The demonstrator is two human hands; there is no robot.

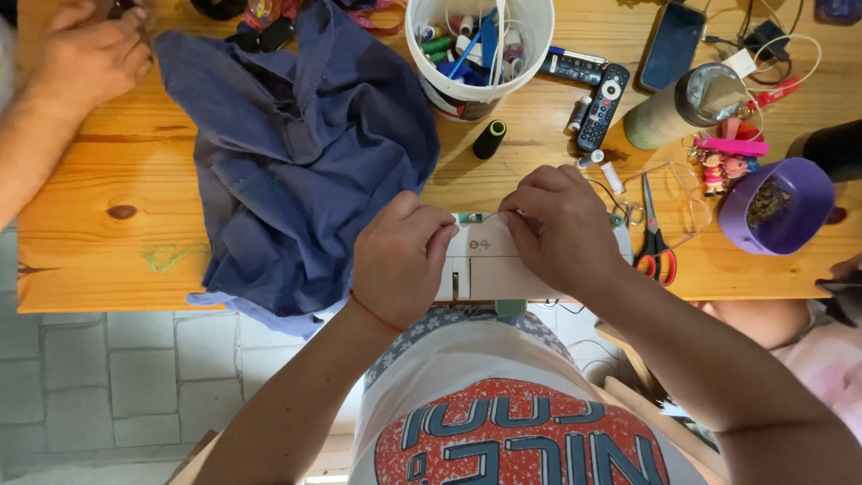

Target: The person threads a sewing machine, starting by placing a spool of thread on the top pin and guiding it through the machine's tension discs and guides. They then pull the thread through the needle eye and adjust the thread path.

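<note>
Clearly, you pinched a thin thread taut between your closed left hand and right hand, running left-right over the small white sewing machine at frame centre.

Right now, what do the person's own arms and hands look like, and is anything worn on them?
Both arms are bare to above the elbow, with no sleeves in view. The left hand has a thin red string bracelet around its wrist. The right hand shows no ring, watch or glove. No gloves or markings show on either hand.
</note>
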